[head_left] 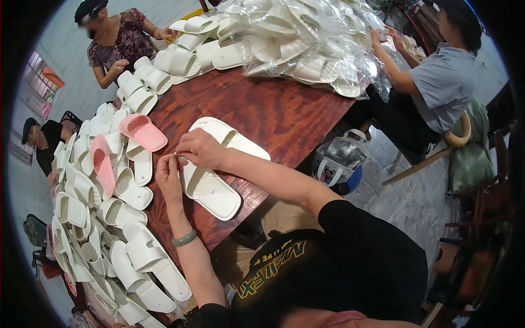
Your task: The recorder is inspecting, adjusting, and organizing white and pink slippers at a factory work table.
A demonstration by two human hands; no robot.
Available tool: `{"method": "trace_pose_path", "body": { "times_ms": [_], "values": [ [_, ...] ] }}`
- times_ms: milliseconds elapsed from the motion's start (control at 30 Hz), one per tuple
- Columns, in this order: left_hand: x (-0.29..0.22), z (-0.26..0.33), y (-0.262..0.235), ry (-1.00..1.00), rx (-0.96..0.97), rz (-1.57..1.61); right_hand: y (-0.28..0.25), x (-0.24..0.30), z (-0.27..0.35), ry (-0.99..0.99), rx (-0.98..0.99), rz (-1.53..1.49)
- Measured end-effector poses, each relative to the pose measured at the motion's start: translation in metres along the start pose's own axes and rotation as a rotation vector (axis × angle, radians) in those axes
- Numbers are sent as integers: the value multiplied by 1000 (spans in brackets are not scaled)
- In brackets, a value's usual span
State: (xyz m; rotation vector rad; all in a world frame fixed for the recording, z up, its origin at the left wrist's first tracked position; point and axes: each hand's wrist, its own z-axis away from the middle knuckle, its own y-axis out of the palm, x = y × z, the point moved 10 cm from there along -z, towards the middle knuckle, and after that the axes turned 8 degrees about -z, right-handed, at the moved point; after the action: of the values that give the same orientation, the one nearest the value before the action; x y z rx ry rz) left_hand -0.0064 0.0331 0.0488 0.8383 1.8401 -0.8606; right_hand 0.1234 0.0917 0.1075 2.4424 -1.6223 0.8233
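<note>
Two white slippers lie sole up on the brown wooden table (273,117): one (210,188) right under my hands, the other (232,138) just beyond it. My left hand (168,176) and my right hand (199,148) meet above the nearer slipper, fingertips pinched together on something small and thin that I cannot make out. A green bangle (184,238) sits on my left wrist.
A heap of white slippers (104,218) with two pink ones (143,132) fills the table's left side. Bagged white slippers (306,44) pile up at the far end. Three other people sit around: far left, back left and right. A bag (339,158) stands on the floor.
</note>
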Motion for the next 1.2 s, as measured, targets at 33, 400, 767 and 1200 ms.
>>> {"method": "trace_pose_path", "body": {
  "times_ms": [33, 400, 767, 1200],
  "values": [
    [0, 0, -1, -7, -5, 14, 0, 0, 0, 0, 5, 15],
    [-8, 1, -12, 49, -83, -220, 11, -12, 0, 32, 75, -7],
    [-11, 3, -7, 53, -59, -111, 19, -2, -1, 62, 131, -10],
    [-1, 3, -3, -3, -9, 42, 21, -10, 1, 136, 125, 2]
  ]
}}
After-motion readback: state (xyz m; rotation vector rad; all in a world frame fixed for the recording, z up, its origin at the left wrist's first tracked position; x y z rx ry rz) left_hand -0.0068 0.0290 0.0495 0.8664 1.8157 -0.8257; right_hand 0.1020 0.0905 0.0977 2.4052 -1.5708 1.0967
